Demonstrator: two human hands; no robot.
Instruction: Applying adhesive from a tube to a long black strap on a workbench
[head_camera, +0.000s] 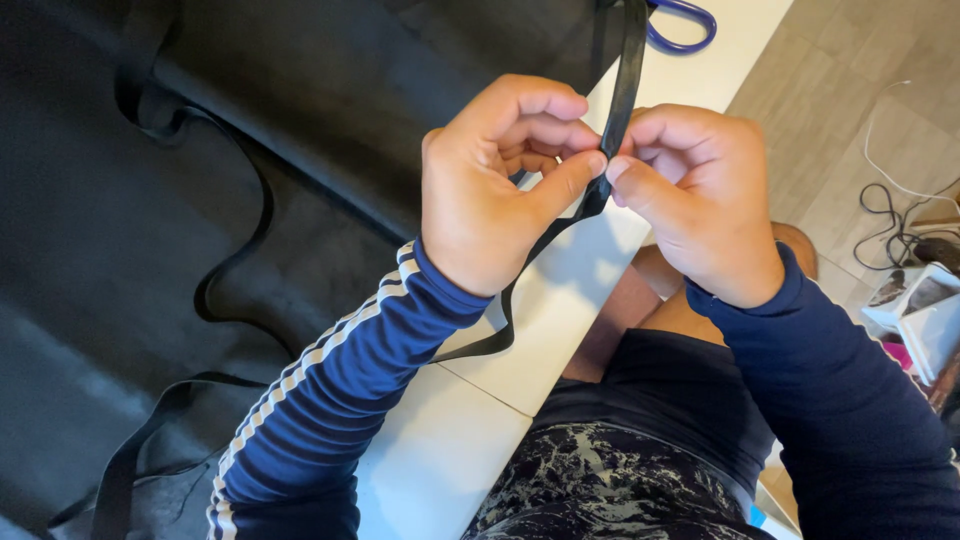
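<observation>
**Midway, both hands are pinching one black strap**

Right now the left hand (490, 195) and the right hand (695, 195) are meeting above the edge of the white surface (560, 290), each closing thumb and forefinger on the same black strap (622, 90). The strap is running up from the pinch toward the top of the view and trailing down behind the left wrist, then looping away over the black fabric (150, 250) that is covering most of the surface. More of the strap is lying loose across that fabric, low on the left.

Judging from this, the handling is sitting somewhere in its middle: the strap is already in the fingers and being worked at one spot, yet nothing is showing it joined to the fabric, and a long loose run is waiting beyond the pinch. Purple-handled scissors (682, 25) are lying untouched at the far end of the surface. Cables (895, 220) are trailing on the floor at the right.
</observation>
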